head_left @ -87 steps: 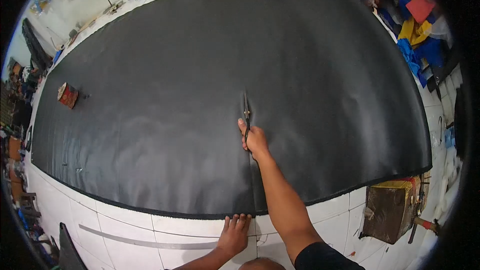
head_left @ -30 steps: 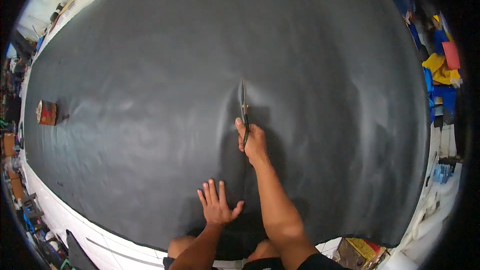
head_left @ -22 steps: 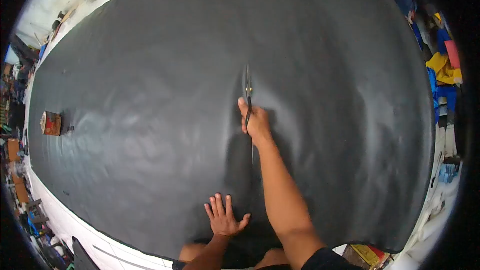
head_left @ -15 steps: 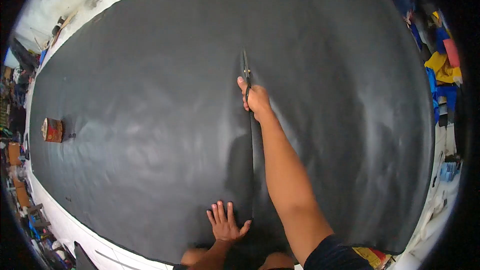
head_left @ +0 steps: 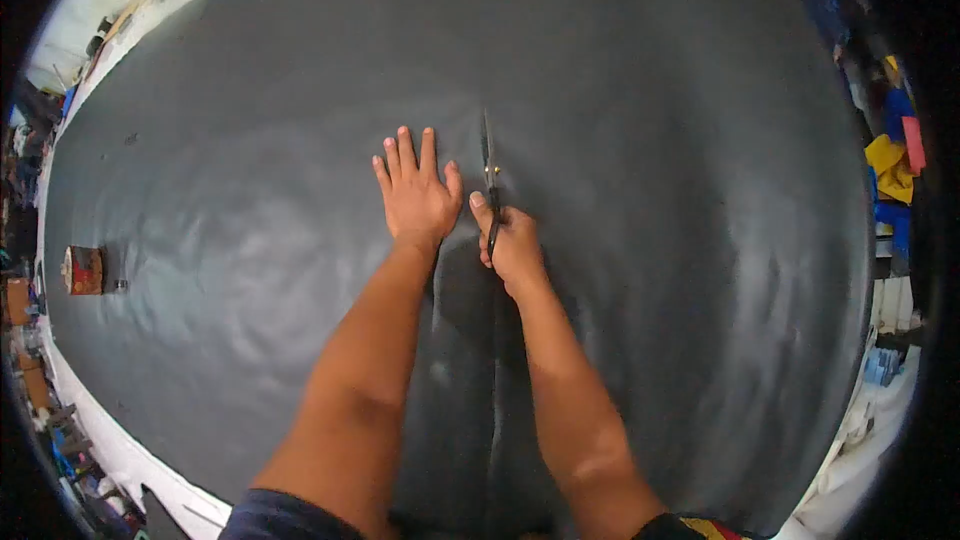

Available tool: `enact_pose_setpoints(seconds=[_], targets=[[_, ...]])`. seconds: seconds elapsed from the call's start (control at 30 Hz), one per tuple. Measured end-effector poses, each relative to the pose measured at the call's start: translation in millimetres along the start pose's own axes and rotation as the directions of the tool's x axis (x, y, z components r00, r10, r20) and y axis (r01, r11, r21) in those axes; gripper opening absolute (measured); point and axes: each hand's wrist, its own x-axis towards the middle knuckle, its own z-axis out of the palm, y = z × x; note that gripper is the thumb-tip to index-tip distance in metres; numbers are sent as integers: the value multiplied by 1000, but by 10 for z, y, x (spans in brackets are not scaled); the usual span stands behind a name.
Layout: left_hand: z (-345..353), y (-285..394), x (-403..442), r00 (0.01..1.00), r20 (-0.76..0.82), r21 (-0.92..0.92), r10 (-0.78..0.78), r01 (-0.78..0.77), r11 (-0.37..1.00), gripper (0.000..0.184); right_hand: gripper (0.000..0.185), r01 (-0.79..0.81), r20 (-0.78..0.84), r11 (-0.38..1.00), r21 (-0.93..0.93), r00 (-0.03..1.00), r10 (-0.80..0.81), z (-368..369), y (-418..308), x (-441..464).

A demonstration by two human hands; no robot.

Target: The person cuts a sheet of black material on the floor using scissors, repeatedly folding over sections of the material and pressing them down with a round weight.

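A large black sheet [head_left: 650, 140] of smooth, leather-like material spreads out in front of me. My right hand [head_left: 516, 245] grips the black handles of a pair of scissors [head_left: 490, 168], whose blades point away from me at the sheet. Behind the scissors a straight cut line [head_left: 494, 410] runs through the material back toward my body. My left hand [head_left: 415, 198] lies flat on the sheet just left of the scissors, fingers spread, holding nothing. Whether the lower blade is under the sheet is hard to see.
A small reddish-brown block or tin [head_left: 84, 271] stands on the sheet at the far left. Yellow cloth [head_left: 890, 168] and blue and pink pieces are heaped beyond the right edge. Boxes and assorted clutter line the left side. White floor borders the sheet.
My left hand has moved forward from near my body to beside the scissors. My right hand still holds the scissors, and the view has shifted forward a little.
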Motion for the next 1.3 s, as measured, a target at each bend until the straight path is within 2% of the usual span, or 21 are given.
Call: enact_pose_setpoints(seconds=[0.03,0.1,0.17,0.23,0.33,0.47,0.53,0.73,0.97,1.1,1.2,1.3], targets=[[-13,30,21,1000,12,6,-5,5,1000,56,51,-14,5,1000,0,1000,14,3,54,37],[-34,47,69,996,76,-14,-41,42,999,57,50,13,-111,982,-188,993,-35,64,157,144],[-72,62,28,995,95,-15,-40,41,999,58,49,32,-127,991,-128,991,-49,130,100,122],[-114,66,75,994,107,-11,-40,41,999,59,50,-73,-86,994,81,993,80,199,-227,137],[-81,48,93,989,137,-35,-48,54,998,60,56,-48,-69,997,55,996,52,217,-316,435],[-110,64,89,985,162,-31,-61,67,997,60,50,-57,-93,995,78,994,65,267,-536,843],[-147,76,114,982,179,-53,-62,72,996,60,51,-14,-103,1000,-5,995,14,252,-585,1147],[-166,85,141,975,213,-56,-68,81,995,60,51,3,-76,998,64,997,2,318,-970,1614],[-160,67,142,965,253,-65,-71,90,994,62,53,-6,-89,999,49,996,11,368,-1279,2047],[-150,58,138,955,287,-35,-78,92,995,62,54,6,-74,999,-43,997,-10,380,-1635,2636],[-153,65,139,956,283,-10,-82,88,996,60,52,1,-40,997,71,999,2,428,-1826,2986],[-149,46,138,955,287,-35,-71,85,996,62,52,61,-46,996,62,997,-59,465,-2019,3315]])
